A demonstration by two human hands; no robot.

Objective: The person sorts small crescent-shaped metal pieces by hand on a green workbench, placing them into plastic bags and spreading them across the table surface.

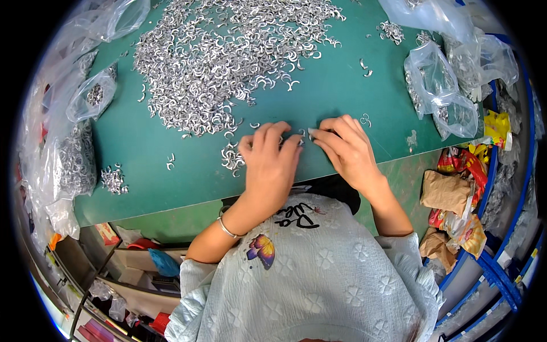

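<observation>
Sorting or checking of small curved silvery pieces by fingertip is judged to be the step in hand. The main heap [211, 68] is spread over the upper left and centre of the frame, on the green desk [165, 196]. Near the frame's centre, a loose silvery piece [302, 133] is seen in the gap between the two hands. The left hand [269, 157] is held palm down, its fingers curled and slightly parted, the tips lowered to the desk; whether a piece is pinched beneath them cannot be told. The right hand [346, 145] is angled in from the right, its thumb and forefinger brought close together beside the loose piece; a firm pinch cannot be confirmed. A small cluster [232, 158] is placed just left of the left hand, and a few linked-looking pieces [365, 119] are noted just right of the right hand. A separate small pile [114, 179] is seen at lower left, beside a filled clear bag [77, 159]. For the next move, a light tip-to-tip pinch on one piece is judged to be needed, with neighbouring pieces left undisturbed; snagging of the curved ends is considered the likeliest fault.
</observation>
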